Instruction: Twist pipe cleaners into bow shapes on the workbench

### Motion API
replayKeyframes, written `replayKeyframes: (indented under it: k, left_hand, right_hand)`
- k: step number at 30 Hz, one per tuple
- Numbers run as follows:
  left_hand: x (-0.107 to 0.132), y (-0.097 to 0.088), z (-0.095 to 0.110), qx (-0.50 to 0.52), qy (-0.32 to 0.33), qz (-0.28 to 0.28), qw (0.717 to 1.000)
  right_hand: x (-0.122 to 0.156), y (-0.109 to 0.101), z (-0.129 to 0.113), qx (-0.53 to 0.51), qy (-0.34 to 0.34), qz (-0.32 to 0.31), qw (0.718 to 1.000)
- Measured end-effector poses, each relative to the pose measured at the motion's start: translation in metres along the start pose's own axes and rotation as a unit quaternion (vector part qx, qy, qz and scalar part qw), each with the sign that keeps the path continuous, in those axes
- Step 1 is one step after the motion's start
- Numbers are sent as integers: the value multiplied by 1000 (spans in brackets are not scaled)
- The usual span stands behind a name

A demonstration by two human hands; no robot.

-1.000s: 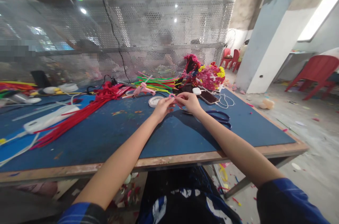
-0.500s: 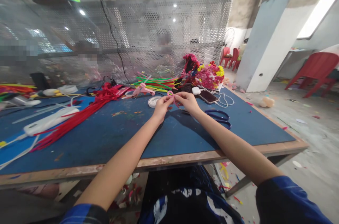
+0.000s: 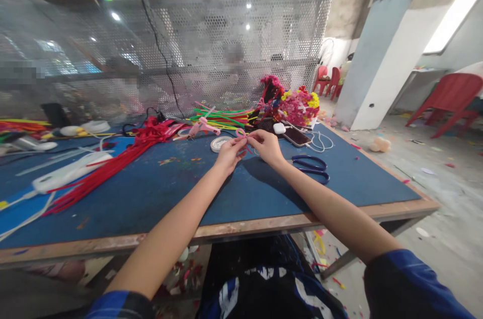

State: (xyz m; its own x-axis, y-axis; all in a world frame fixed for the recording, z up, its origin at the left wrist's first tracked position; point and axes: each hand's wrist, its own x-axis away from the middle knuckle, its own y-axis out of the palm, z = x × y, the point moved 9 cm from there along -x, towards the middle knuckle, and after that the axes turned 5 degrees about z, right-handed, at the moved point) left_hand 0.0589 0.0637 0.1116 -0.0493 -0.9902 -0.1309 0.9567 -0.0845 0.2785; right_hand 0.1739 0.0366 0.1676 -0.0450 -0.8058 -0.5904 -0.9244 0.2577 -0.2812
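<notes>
the left hand (image 3: 229, 154) is narrowed to a pinch, thumb and fingers closed on a thin, fuzzy pink strip bent into a small loop (image 3: 240, 133). the loop stands up just beyond the left hand's fingertips, above the table. the right hand (image 3: 268, 149) is narrowed too, its fingertips meeting on the same strip, right beside the left hand's; its other fingers are loosely curled.

just beyond the left hand, near its knuckles, lies a round white roll (image 3: 220, 144), and farther out, a pink glue gun (image 3: 204, 127) with a bundle of thin green, yellow and pink stems (image 3: 226, 118) behind it. well to the left of the left hand stretches a long bunch of fuzzy red strips (image 3: 109, 168), next to a long white plastic power strip (image 3: 73, 172).

to the right of the right hand are scissors with dark blue loop handles (image 3: 310, 171); beyond it, a dark-screened phone (image 3: 297, 137), a small white rounded block (image 3: 279, 128), and a pink, red and yellow flower bunch (image 3: 300, 108). both hands are over the blue-topped table (image 3: 158, 203).
</notes>
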Motion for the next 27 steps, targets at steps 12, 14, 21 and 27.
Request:
replayKeyframes:
  k: [12, 14, 21, 27]
  left_hand:
    - [-3, -4, 27, -235, 113, -12, 965]
    - [-3, -3, 26, -247, 119, -18, 962]
    - [2, -8, 38, -270, 160, 20, 949]
    - [10, -8, 40, -251, 155, 59, 954]
  right_hand:
    - [-4, 14, 25, 21, 42, -128, 991]
    - [-4, 15, 24, 28, 37, -129, 991]
    - [1, 13, 4, 89, -22, -106, 990]
    - [4, 12, -4, 116, -24, -72, 990]
